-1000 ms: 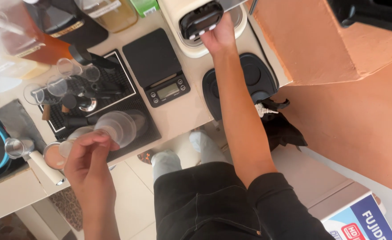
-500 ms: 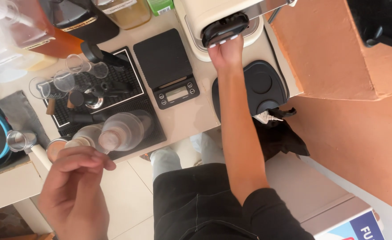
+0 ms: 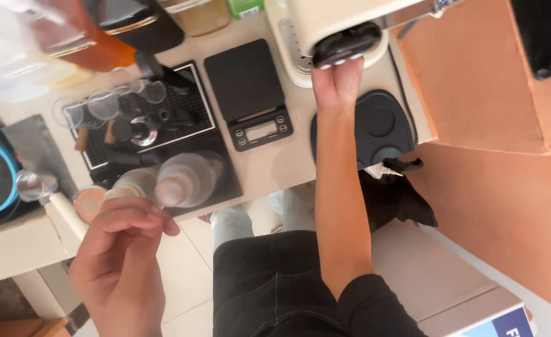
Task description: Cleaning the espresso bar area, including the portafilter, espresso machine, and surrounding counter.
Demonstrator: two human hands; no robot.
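Note:
My right hand [image 3: 336, 84] reaches across the counter to a cream-coloured machine [image 3: 325, 19]. Its fingers are curled on the black handle [image 3: 345, 42] at the machine's front. My left hand [image 3: 121, 253] hovers low at the left, off the counter's front edge, fingers curled together with nothing visible in them. Its fingertips are just in front of two upturned clear cups [image 3: 185, 178], apart from them. The cups lie on a black mat [image 3: 225, 184].
A black digital scale [image 3: 247, 93] sits left of my right hand, and a black rubber mat [image 3: 381, 128] lies right of my forearm. A black grid tray [image 3: 151, 122] holds small glasses. An orange bottle [image 3: 94, 53], a metal cup [image 3: 32, 185], a black cloth [image 3: 397, 196].
My left hand has sunk lower and nearer the camera, its fingers closing together. My right hand stays on the machine's black handle. The view has shifted slightly.

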